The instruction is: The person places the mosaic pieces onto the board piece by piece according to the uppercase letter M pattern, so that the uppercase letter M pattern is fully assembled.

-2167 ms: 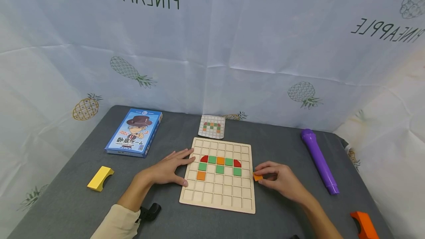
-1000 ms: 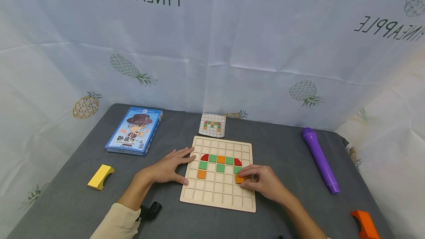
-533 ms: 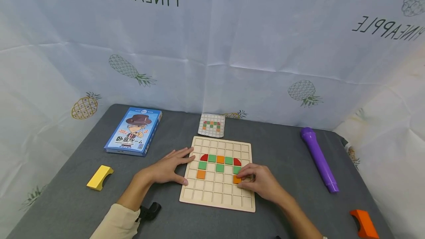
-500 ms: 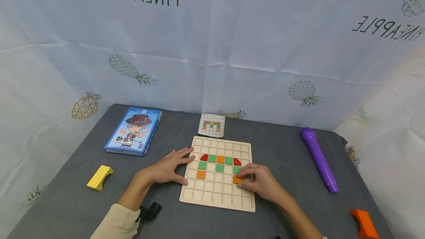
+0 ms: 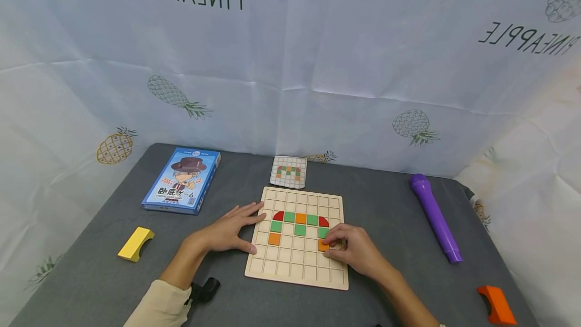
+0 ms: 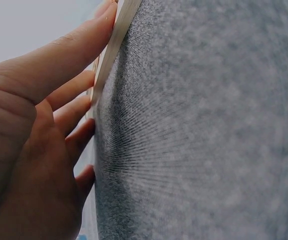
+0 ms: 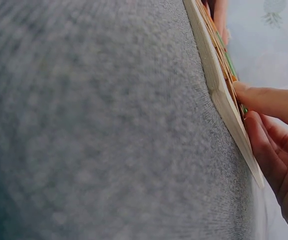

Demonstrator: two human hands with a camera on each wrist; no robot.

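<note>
A light wooden grid board (image 5: 295, 269) lies on the dark table, with red, green and orange tiles in its cells. My left hand (image 5: 229, 230) rests spread along the board's left edge, thumb and fingertips on the rim; the left wrist view shows the thumb (image 6: 59, 60) against the wooden edge. With thumb and fingertips, my right hand (image 5: 358, 250) pinches an orange square tile (image 5: 323, 246) at a cell in the right part of the board, just below a green tile (image 5: 324, 232). The fingers hide part of that tile. Another orange tile (image 5: 274, 239) sits in the left part.
Behind the board lies a small pattern card (image 5: 288, 172) with a similar coloured design. A blue game box (image 5: 182, 180) and a yellow arch block (image 5: 135, 244) lie to the left. On the right are a purple microphone-shaped object (image 5: 436, 218) and an orange arch block (image 5: 497, 306).
My right hand has carried the orange tile from beside the board's right edge leftward into a cell under the green tile. The left hand has stayed on the board's edge.
</note>
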